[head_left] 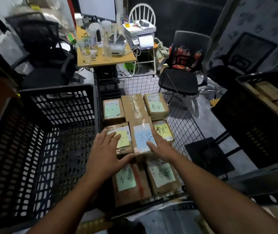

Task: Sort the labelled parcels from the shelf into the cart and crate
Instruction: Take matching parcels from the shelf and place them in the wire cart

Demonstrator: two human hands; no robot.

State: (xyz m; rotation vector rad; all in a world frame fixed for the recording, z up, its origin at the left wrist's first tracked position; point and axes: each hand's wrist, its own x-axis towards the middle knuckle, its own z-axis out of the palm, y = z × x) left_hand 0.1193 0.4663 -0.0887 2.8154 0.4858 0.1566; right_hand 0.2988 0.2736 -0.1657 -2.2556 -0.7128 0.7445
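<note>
Parcel, long brown cardboard with a blue handwritten label (143, 138): lies between both hands, on top of other boxes. Left hand (107, 150): fingers (112, 136) straight and spread flat on the yellow-labelled cardboard box (123, 141) alongside, thumb at the parcel's near edge. Right hand (162, 146): flat along its right side. Neither grips; probably squaring it into the row. Around the fingers: black wire-mesh cart (185, 119). Left of them: black slatted plastic crate (58, 105).

A black perforated plastic crate (58, 105) stands just left of a black wire-mesh cart (185, 125). Brown cardboard parcels (158, 105) lie in rows in the cart, with one blue-labelled cardboard parcel (138, 125) atop the middle ones. A wooden table (104, 60) stands behind the cart.
</note>
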